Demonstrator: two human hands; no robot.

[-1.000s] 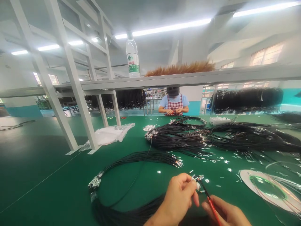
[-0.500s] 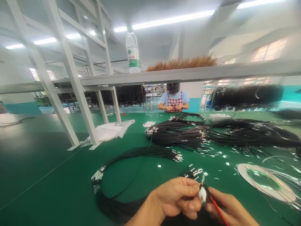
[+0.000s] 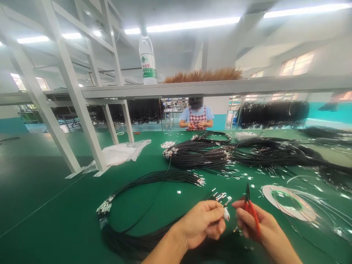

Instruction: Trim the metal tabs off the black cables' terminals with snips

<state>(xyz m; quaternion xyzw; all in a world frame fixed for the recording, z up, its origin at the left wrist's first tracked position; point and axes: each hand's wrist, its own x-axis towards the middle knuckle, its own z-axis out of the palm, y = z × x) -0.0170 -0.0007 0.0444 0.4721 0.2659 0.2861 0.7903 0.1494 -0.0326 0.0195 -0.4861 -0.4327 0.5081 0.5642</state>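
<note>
Pinched in the fingers of my left hand (image 3: 205, 223) is a cable end with a small white piece (image 3: 226, 214) at its tip. My right hand (image 3: 254, 222) holds red-handled pliers (image 3: 251, 212), their dark jaws pointing up, a little to the right of the cable end and apart from it. Just behind my left hand lie more stripped cable ends (image 3: 220, 195). A bundle of black cables (image 3: 118, 234) curves over the green table (image 3: 55, 216) to the left and passes under my left forearm.
Larger black cable bundles (image 3: 198, 156) lie further back, with white scraps around them. On the right is a white ring-shaped reel (image 3: 266, 194). A plastic bag (image 3: 118, 153) lies by the shelf legs (image 3: 85, 135). Across the table sits a person (image 3: 197, 117). A bottle (image 3: 147, 60) stands on the shelf.
The pliers in my right hand have come away from the cable end and now point up. My left hand still pinches the cable. The view has shifted slightly to the right.
</note>
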